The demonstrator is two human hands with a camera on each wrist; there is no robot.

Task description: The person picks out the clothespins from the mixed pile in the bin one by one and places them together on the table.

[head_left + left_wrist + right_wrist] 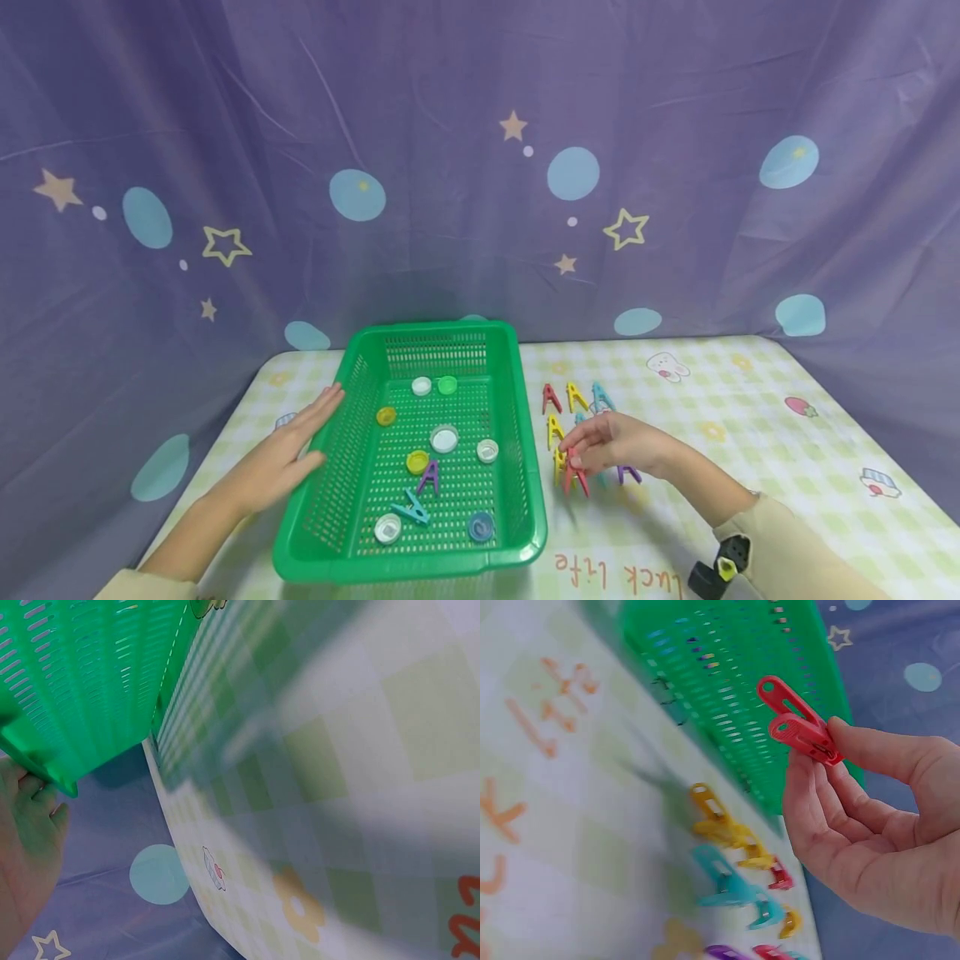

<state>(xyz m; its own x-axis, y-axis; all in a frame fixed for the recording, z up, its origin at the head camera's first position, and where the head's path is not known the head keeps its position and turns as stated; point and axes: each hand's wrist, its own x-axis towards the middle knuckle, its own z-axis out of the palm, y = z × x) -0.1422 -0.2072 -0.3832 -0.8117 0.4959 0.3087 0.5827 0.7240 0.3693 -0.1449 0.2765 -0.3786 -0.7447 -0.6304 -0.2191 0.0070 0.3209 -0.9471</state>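
Note:
My right hand (618, 442) pinches a red clothespin (802, 724) between thumb and fingers, holding it above the table to the right of the green basket (412, 567). Below and around that hand stand several clothespins, among them a yellow clothespin (554, 430), a blue clothespin (602, 397) and a purple clothespin (628, 474), partly hidden by the hand in the head view. My left hand (273, 462), fingers fairly straight, rests against the basket's left rim. Inside the basket lie a purple clothespin (429, 477) and a light blue clothespin (412, 507).
Several bottle caps lie spread on the basket floor, such as a blue cap (482, 526), a yellow cap (417, 462) and a white cap (422, 386). A checked cloth (735, 467) covers the table. Behind it hangs a purple curtain (450, 275).

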